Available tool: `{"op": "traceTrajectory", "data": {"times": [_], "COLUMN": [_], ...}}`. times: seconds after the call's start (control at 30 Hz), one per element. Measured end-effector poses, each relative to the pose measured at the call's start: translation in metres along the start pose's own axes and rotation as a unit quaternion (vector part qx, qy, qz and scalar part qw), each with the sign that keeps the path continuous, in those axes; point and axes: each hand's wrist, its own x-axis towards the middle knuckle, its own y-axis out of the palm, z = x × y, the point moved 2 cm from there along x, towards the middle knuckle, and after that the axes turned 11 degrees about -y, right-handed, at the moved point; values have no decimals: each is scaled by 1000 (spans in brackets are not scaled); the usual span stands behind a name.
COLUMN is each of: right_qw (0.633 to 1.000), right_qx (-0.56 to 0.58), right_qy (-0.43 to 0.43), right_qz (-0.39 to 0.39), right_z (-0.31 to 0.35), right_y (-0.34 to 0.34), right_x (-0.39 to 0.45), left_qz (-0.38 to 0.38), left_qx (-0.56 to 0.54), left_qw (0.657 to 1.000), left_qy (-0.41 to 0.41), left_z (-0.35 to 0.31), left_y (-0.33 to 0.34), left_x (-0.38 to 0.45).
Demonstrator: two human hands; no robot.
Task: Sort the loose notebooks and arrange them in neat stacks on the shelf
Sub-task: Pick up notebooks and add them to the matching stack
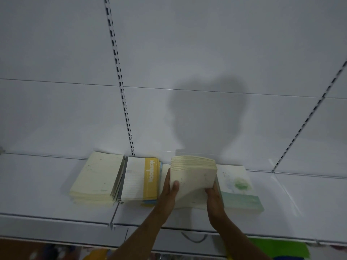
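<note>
Both hands hold a thick bundle of cream-covered notebooks (193,177) over the white shelf (47,184), between the stacks already laid there. The left hand (170,192) grips the bundle's left edge, thumb curled onto the front cover; the right hand (214,196) clasps the near right corner, fingers wrapped round it. The bundle is tilted, its far end raised so the page edges fan toward the back panel (187,44), while the near end sags down toward the shelf.

To the left lies a yellow-banded notebook stack (142,181), spiral-bound at its near edge, and further left a cream notebook stack (97,177), its lower books slightly splayed. Just right of the held bundle sits a stack with a green tree cover (236,184), partly hidden behind the right hand.

The step in hand looks like squaring or setting down this bundle in the gap between the yellow-banded stack and the green one. Whether a notebook already lies under it cannot be told. The next move probably calls for lowering the far end flat, keeping the edges aligned so the books do not slide apart, and seating it without nudging either neighbour. The cream stack at far left may then want tidying.
</note>
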Motion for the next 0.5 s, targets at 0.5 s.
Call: {"op": "traceTrajectory", "data": {"times": [0.5], "right_qw": [983], "right_qx": [-181], "right_qy": [-18], "right_qz": [5], "right_z": [6], "right_y": [-5], "right_x": [6], "left_qz": [-40], "left_qx": [-24], "left_qw": [999], "left_qy": [-2], "left_z": [-11], "left_y": [-23], "left_x": [11]}}
